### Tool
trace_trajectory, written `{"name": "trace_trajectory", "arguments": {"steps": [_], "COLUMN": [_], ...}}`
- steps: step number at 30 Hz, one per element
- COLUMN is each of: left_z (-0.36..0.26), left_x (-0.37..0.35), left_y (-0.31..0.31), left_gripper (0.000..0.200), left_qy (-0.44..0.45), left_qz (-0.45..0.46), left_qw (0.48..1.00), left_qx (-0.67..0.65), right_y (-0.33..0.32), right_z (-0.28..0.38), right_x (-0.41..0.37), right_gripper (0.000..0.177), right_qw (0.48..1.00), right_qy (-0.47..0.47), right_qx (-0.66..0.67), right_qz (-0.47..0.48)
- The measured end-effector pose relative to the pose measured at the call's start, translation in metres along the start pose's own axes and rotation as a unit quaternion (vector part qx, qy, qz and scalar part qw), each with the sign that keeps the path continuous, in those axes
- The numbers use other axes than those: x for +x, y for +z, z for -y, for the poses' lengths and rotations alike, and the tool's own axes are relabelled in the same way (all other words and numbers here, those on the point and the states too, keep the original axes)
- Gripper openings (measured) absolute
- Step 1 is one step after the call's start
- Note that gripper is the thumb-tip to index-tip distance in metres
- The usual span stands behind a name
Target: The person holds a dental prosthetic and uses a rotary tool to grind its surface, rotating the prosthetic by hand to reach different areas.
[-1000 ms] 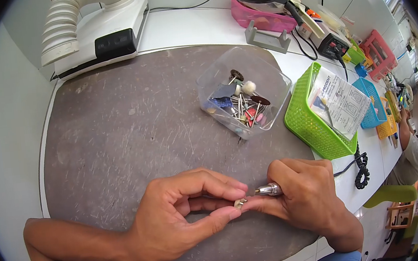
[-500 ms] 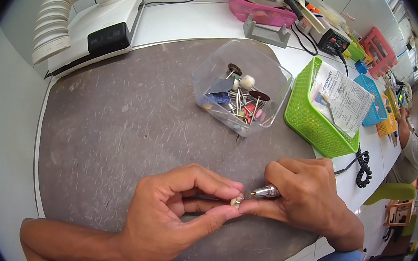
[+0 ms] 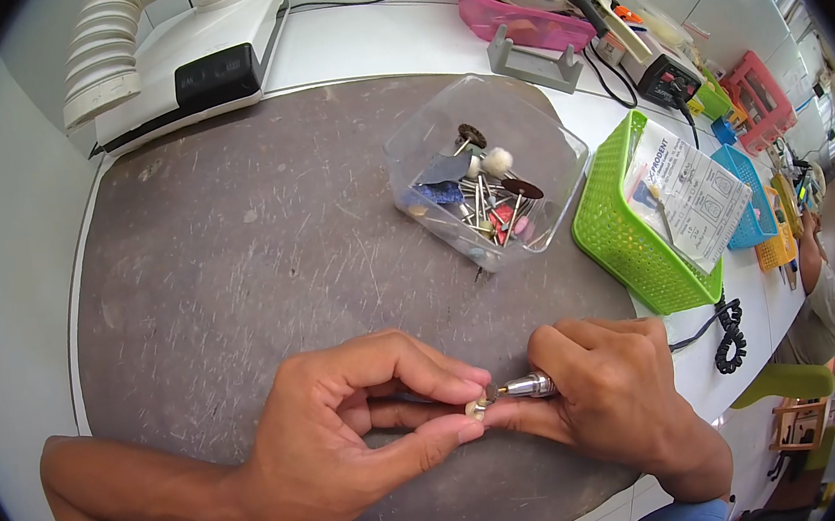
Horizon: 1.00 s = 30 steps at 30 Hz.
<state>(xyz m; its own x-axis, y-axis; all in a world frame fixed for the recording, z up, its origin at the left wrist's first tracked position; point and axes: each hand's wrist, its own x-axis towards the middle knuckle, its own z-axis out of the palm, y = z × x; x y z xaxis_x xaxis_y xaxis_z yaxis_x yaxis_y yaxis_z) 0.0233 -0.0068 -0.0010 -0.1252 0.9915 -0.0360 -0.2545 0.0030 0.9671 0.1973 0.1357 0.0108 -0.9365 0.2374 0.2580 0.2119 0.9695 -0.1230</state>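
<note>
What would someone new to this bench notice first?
Probably the two hands meeting low in the middle: the left hand pinches a small pale piece, while the right hand brings a metal handpiece up to it. Beyond them, the bright green basket stands out, right of a clear tub of small tools.

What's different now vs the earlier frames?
The right hand has brought the handpiece left, toward the small pale piece; its tip is now right by the piece, contact unclear. Nothing newly gripped or let go: left hand still pinches the piece. Clear box and green basket stayed put.
</note>
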Motion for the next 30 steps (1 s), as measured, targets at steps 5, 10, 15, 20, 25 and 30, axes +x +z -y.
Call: {"name": "trace_trajectory", "arguments": {"steps": [5, 10, 15, 20, 25, 30], "left_z": [0.0008, -0.0026, -0.0022, -0.0041, -0.0052, -0.0049], "left_x": [-0.0006, -0.001, -0.0011, -0.0009, -0.0009, -0.0007], "left_y": [0.0014, 0.0036, 0.0036, 0.0039, 0.0049, 0.0052], "left_gripper": [0.018, 0.018, 0.019, 0.018, 0.017, 0.017], "left_qy": [-0.002, -0.026, -0.026, -0.037, -0.047, -0.045], "left_qz": [-0.007, -0.022, -0.019, -0.021, -0.027, -0.028], "left_qw": [1.0, 0.999, 0.999, 0.999, 0.998, 0.998], "left_qx": [-0.013, -0.023, -0.025, -0.025, -0.029, -0.031], "right_y": [0.0004, -0.0055, 0.0, -0.0018, -0.0029, -0.0045], "right_z": [-0.0002, 0.0035, 0.0008, 0.0018, 0.0024, 0.0025], "right_x": [-0.0008, 0.0007, -0.0019, -0.0007, -0.0004, 0.0002], "right_gripper": [0.054, 0.055, 0.057, 0.058, 0.058, 0.058], "right_qw": [1.0, 1.0, 1.0, 1.0, 1.0, 1.0], "right_qy": [-0.003, -0.02, 0.002, 0.001, -0.006, -0.011], "right_qx": [0.0, -0.006, 0.005, 0.003, -0.002, 0.0], "right_qz": [-0.001, 0.012, 0.003, 0.0, 0.003, 0.005]}}
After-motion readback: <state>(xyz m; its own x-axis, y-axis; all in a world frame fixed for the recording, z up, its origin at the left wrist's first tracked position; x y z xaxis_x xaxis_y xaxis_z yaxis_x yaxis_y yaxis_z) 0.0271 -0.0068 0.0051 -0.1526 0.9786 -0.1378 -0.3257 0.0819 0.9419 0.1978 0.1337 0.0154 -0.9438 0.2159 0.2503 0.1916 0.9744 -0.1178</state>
